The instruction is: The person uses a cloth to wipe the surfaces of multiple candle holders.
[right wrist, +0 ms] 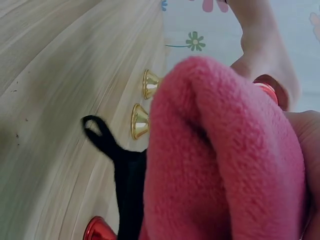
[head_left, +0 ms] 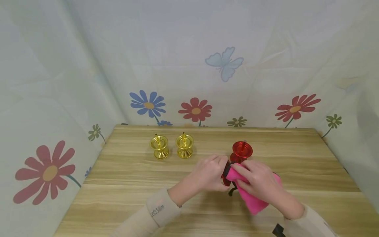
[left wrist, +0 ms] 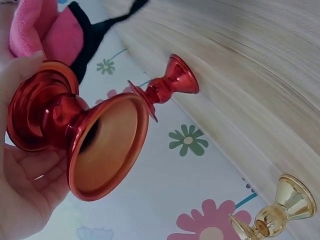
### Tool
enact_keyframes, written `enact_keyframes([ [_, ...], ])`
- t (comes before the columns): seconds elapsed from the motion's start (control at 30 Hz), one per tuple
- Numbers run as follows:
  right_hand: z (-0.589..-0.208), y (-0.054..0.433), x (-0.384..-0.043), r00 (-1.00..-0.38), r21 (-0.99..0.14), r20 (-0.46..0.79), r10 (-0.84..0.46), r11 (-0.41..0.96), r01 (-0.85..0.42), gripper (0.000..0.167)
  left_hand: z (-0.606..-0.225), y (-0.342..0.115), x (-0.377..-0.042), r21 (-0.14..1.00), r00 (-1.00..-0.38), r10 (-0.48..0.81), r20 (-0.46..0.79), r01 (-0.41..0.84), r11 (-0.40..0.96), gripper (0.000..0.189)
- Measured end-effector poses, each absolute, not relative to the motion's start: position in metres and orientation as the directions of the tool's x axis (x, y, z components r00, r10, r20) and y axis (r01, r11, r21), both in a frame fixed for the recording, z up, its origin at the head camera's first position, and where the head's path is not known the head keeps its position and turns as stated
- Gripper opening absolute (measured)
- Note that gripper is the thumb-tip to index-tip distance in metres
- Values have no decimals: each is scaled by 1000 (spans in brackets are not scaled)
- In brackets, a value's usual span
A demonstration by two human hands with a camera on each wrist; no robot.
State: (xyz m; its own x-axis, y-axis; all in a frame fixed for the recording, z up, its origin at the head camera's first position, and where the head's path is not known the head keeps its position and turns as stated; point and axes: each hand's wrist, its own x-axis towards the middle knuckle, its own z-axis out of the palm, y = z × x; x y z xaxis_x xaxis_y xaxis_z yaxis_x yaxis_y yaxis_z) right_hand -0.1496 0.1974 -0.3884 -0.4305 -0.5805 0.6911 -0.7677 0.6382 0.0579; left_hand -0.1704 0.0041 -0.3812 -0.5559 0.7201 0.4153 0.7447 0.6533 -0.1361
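Observation:
My left hand (head_left: pixel 210 172) grips a shiny red candle holder (left wrist: pixel 107 135) by its wide dish, thumb on the rim. In the left wrist view its hollow flared base faces the camera. My right hand (head_left: pixel 260 181) holds a fluffy pink cloth (right wrist: pixel 215 150) with black edging and a black hanging loop (right wrist: pixel 100 135). The bunched cloth meets the held holder at its dish, and most of that holder is hidden in the head view. A second red candle holder (head_left: pixel 242 149) stands upright on the table just behind the hands.
Two gold candle holders (head_left: pixel 159 146) stand side by side at the back left of the wooden table (head_left: pixel 124 177). Behind the table hangs a pale curtain (head_left: pixel 177 49) printed with flowers and a butterfly. A small black object (head_left: pixel 278 230) is by the right sleeve.

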Motion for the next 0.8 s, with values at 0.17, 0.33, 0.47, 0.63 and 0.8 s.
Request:
enact_keyframes([
  [0.17,-385,194,-150,-503,2,662,-556,672,-740,28,-383,3,-170,-191,-482,705,520,738,647,60],
  [0.33,-383,195,-150,-629,-144,587,-509,699,-701,36,-390,5,-171,-259,-391,665,636,704,661,61],
  [0.47,-383,199,-151,-617,-169,590,-521,667,-725,34,-394,4,-169,-174,-472,664,580,725,667,72],
  [0.63,-382,204,-152,-533,-108,632,-563,617,-780,36,-388,-2,-172,145,-682,674,283,725,673,98],
  [0.8,-382,204,-153,-458,-72,667,-588,561,-824,26,-383,-5,-181,341,-646,740,186,749,568,84],
])
